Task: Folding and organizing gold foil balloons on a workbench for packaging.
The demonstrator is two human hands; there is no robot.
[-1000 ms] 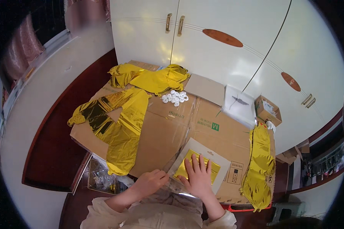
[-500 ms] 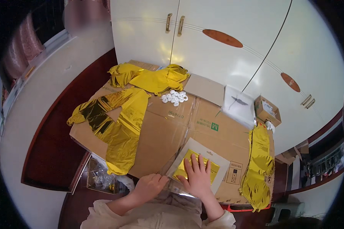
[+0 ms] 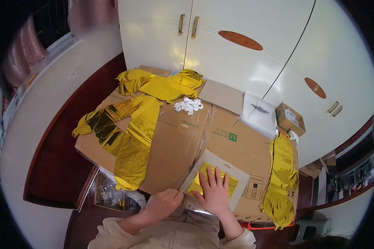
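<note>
Packet: flat clear packet (image 3: 215, 181) with white edges and folded gold foil inside; lies on the near edge of the cardboard (image 3: 183, 141), just in front of the person
Right hand: right hand (image 3: 214, 191) lies flat on the packet; fingers spread, palm down, pressing it to the cardboard
Left hand: left hand (image 3: 164, 203) sits at the packet's near left corner; fingers curled, seemingly pinching the edge, though I cannot tell the grip for sure
Progress: by my reading the packet is only being handled at its opening; its foil looks fully inside; whether it is going in or coming out I cannot tell
Loose foil: several gold foil pieces lie unpacked; a big heap (image 3: 124, 137) at left, another (image 3: 162, 85) at the far end, one strip (image 3: 280, 178) down the right edge
Rings: small white rings (image 3: 188, 105) piled near the far heap
Containers: small open box (image 3: 290, 119) at far right, contents unclear; clear bin (image 3: 108, 193) below the cardboard's left edge, holding small bits too blurred to name
White sheet: white sheet (image 3: 259, 114) beside the box
</note>
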